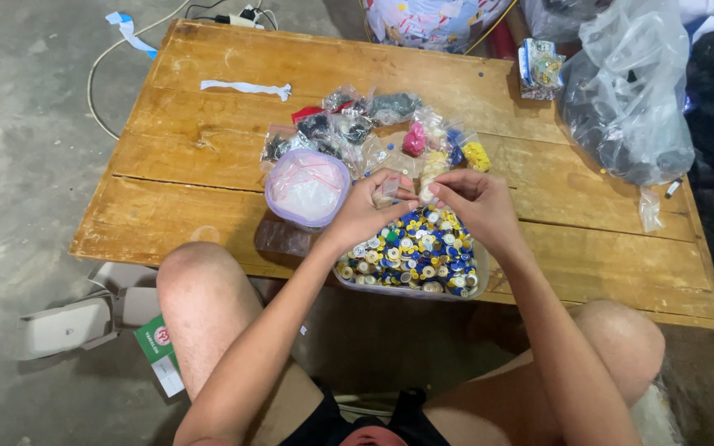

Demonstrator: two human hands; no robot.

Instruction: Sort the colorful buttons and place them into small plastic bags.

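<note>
On the concrete floor at far left lie flattened grey cardboard pieces (76, 318) and a green-and-white carton (159, 351), beside the seated person's bare knee. A white cable (97, 78) loops along the floor past the upper left corner of the worn wooden bench (208, 140), where a strip of white tape (245, 87) sits on the planks. Near the bench's middle, a round clear tub with a lilac rim (307, 188) rests just left of the hands, with a heap of small clear bags (349, 128) of dark, red, pink, blue and yellow pieces behind it.

The left hand (365, 213) and the right hand (473, 202) meet above a clear plastic container (411, 289) at the bench's near edge, filled with blue, yellow and white buttons (419, 248). Between the two hands is a small clear bag (392, 188) holding a few pale pieces. The left hand's fingers (390, 180) pinch its upper edge, and the right hand's fingers (440, 192) close on its right side. The bag hangs just over the buttons, clear of the bench.

Farther right, a small packet of coloured items (539, 70) lies near the back edge, and a large clear plastic sack (630, 99) of dark goods slumps on the right end of the bench, with more dark bundles beyond it.
</note>
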